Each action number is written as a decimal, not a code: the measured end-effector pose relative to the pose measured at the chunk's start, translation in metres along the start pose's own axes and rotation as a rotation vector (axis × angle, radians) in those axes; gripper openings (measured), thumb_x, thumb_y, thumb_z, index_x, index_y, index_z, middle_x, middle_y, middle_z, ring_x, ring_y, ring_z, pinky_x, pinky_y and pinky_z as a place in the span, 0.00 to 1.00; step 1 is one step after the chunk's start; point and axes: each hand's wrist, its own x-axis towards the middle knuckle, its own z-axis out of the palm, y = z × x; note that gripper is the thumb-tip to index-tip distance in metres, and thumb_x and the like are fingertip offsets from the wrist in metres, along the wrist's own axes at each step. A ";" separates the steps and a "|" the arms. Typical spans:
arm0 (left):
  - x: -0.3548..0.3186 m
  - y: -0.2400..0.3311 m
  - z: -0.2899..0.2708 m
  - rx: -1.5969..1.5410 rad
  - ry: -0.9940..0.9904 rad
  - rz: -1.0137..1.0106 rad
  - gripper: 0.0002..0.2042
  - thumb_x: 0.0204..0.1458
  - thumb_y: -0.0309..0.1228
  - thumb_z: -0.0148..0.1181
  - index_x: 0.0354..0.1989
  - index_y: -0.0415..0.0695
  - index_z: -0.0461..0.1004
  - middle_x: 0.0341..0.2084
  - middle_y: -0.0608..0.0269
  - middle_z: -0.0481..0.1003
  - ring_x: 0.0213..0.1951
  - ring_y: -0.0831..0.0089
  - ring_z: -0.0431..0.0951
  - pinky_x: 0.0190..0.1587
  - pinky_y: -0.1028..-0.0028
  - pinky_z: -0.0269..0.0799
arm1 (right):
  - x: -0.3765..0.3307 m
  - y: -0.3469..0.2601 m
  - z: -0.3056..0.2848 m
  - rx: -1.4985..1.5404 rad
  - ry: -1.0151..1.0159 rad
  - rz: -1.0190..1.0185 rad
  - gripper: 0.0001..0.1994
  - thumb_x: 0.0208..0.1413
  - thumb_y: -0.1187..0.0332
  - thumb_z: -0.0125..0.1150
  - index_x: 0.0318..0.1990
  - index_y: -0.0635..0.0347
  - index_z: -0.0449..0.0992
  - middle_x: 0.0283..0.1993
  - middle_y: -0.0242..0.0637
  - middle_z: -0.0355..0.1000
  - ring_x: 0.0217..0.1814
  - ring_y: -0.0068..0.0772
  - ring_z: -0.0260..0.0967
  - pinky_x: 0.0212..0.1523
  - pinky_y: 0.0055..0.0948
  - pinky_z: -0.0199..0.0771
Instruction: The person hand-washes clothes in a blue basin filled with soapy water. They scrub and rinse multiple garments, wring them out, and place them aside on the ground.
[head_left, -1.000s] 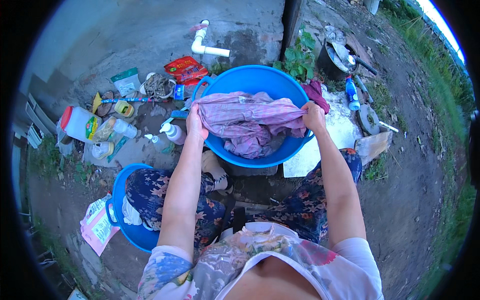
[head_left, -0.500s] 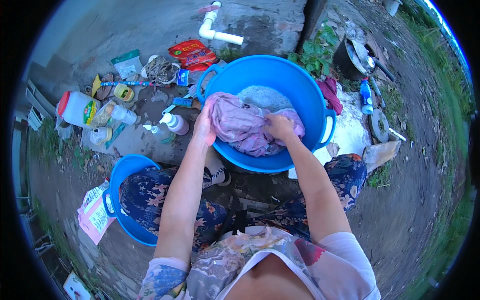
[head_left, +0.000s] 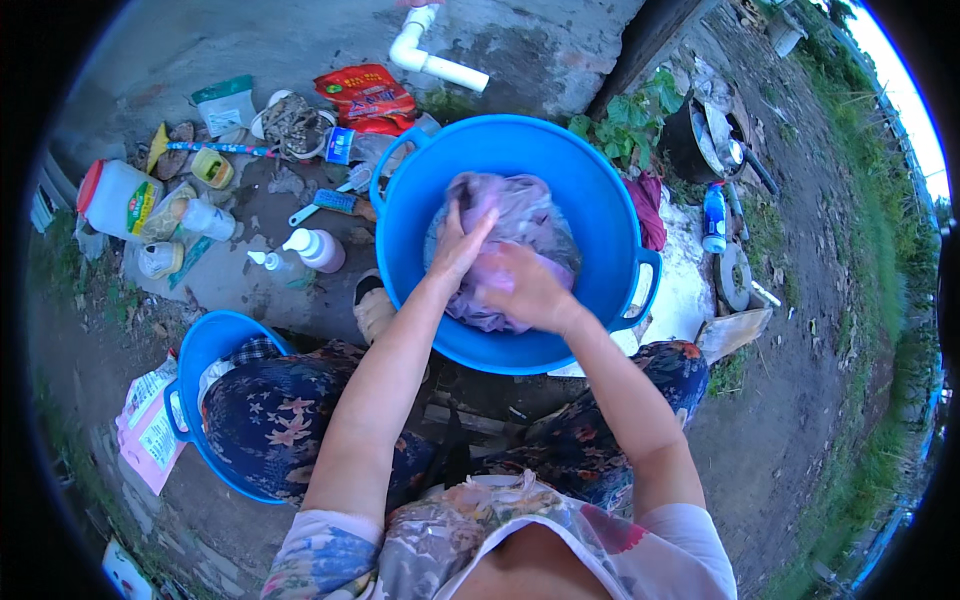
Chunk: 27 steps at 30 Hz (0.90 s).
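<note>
A large blue basin (head_left: 605, 210) with two handles stands in front of me, with a wet, bunched purple-grey cloth (head_left: 525, 205) inside it. The fingers of my left hand (head_left: 460, 245) are closed on the left part of the cloth. Close beside it, nearer to me, my right hand (head_left: 525, 290) grips the front part of the cloth; it is somewhat blurred, and its fingertips are partly hidden. Most of the water in the basin is covered by the cloth.
A smaller blue tub (head_left: 215, 335) holding fabric sits by my left knee, near a pink pouch (head_left: 150, 440). To the left stand a white pump bottle (head_left: 318, 250), a blue brush (head_left: 335, 201) and a red-lidded jar (head_left: 120, 200). A blue bottle (head_left: 714, 220) stands right.
The cloth has been gathered into a tighter bundle toward the basin's middle. My left hand has moved right, off the rim, and my right hand has come nearer to it.
</note>
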 end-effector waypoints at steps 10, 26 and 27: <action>0.031 -0.071 0.048 0.763 0.034 -0.330 0.54 0.35 0.51 0.70 0.70 0.57 0.38 0.68 0.44 0.35 0.66 0.37 0.43 0.64 0.48 0.48 | -0.014 -0.084 -0.085 1.306 -0.503 -0.440 0.09 0.54 0.71 0.57 0.39 0.65 0.79 0.32 0.44 0.75 0.30 0.44 0.70 0.35 0.39 0.70; 0.070 -0.039 0.088 1.206 -0.339 -0.318 0.57 0.35 0.62 0.63 0.66 0.35 0.43 0.65 0.30 0.38 0.67 0.36 0.39 0.64 0.45 0.43 | -0.032 -0.021 -0.128 1.429 -0.300 -0.779 0.10 0.55 0.69 0.55 0.42 0.62 0.76 0.34 0.41 0.73 0.31 0.42 0.70 0.33 0.34 0.71; 0.062 -0.045 0.103 1.244 -0.299 -0.270 0.56 0.33 0.60 0.66 0.66 0.39 0.46 0.66 0.33 0.37 0.66 0.34 0.38 0.62 0.39 0.45 | -0.036 -0.023 -0.132 1.394 -0.288 -0.761 0.10 0.55 0.69 0.55 0.42 0.62 0.76 0.34 0.41 0.73 0.31 0.42 0.70 0.33 0.34 0.71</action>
